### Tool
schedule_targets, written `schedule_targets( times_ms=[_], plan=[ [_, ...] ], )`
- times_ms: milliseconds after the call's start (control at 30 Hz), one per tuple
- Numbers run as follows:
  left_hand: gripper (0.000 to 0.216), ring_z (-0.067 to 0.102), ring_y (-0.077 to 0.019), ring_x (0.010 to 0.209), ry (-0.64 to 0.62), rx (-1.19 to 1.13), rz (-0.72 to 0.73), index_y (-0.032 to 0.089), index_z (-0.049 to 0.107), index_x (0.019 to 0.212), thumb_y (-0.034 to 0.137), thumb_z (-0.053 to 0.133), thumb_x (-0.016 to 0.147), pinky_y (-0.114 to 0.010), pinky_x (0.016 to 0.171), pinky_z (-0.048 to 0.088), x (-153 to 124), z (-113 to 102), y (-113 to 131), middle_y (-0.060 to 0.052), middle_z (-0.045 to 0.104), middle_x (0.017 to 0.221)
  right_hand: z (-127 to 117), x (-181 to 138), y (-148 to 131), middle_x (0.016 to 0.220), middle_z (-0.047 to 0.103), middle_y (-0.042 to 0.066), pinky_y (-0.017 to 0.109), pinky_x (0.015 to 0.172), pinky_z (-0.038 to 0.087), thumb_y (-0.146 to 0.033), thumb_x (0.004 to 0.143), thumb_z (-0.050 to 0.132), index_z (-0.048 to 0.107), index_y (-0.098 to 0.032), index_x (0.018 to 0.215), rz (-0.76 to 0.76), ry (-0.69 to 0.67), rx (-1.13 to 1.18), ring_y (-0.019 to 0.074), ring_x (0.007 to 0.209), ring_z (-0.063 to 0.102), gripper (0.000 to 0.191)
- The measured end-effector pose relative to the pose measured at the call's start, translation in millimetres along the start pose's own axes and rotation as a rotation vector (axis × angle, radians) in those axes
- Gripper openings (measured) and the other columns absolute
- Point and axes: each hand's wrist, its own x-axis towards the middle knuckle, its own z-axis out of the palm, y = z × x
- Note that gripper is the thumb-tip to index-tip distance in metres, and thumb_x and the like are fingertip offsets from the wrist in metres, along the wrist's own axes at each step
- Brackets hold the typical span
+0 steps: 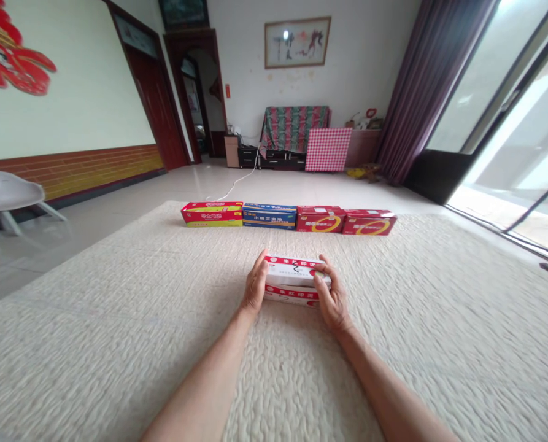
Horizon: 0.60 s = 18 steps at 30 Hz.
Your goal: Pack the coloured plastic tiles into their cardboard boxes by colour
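A white box with red bands and printed characters (292,281) is at the middle of the cream textured cover (283,380). My left hand (255,283) is closed against its left end. At the right end my right hand (332,291) grips it, thumb over the front and fingers along the top and far side. Whether the box rests on the cover or is slightly raised, I cannot tell. Beyond it stands a row of boxes: a red and yellow box (213,215), a blue box (269,217), and two red boxes (320,220) side by side on the right.
A white chair (11,193) is at the left on the tiled floor (163,184). Far off, a low black cabinet (283,162) has a patterned cloth (294,129) above it. A red checked cloth (329,150) hangs beside that. Glass doors (517,135) are on the right.
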Motion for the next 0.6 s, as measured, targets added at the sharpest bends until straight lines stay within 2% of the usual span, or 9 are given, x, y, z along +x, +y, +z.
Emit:
schedule_targets(
  times_ms=[200,333,600],
  plan=[
    [0.067,0.043,-0.0260,0.133,-0.012,0.043,-0.025,0.018,0.040,0.143,0.054,0.051,0.088,-0.038,0.112,0.031,-5.5,-4.5,1.5,-0.009,0.049,0.143,-2.5,1.1,-1.8,0.145,0.043,0.014,0.048,0.111,0.027,-0.043,0.090,0.051,0.058,-0.021,0.112,-0.005,-0.078,0.003,0.0265,0.135,0.039,0.032],
    [0.063,0.041,-0.0253,0.134,0.039,0.073,-0.015,0.020,0.043,0.141,0.054,0.049,0.089,-0.038,0.113,0.029,-6.6,-6.7,1.5,-0.008,0.048,0.144,-5.1,2.9,-0.7,0.148,0.041,0.011,0.047,0.113,0.024,-0.044,0.093,0.045,0.057,-0.022,0.122,-0.005,-0.160,0.017,0.0243,0.137,0.035,0.038],
    [0.062,0.046,-0.0261,0.130,0.050,0.039,-0.014,0.021,0.045,0.140,0.052,0.053,0.087,-0.039,0.110,0.034,-7.9,-4.9,2.8,-0.007,0.052,0.140,-4.1,3.3,1.8,0.144,0.045,0.011,0.047,0.113,0.025,-0.044,0.093,0.043,0.058,-0.022,0.122,-0.028,-0.126,0.023,0.0237,0.135,0.038,0.040]
  ],
)
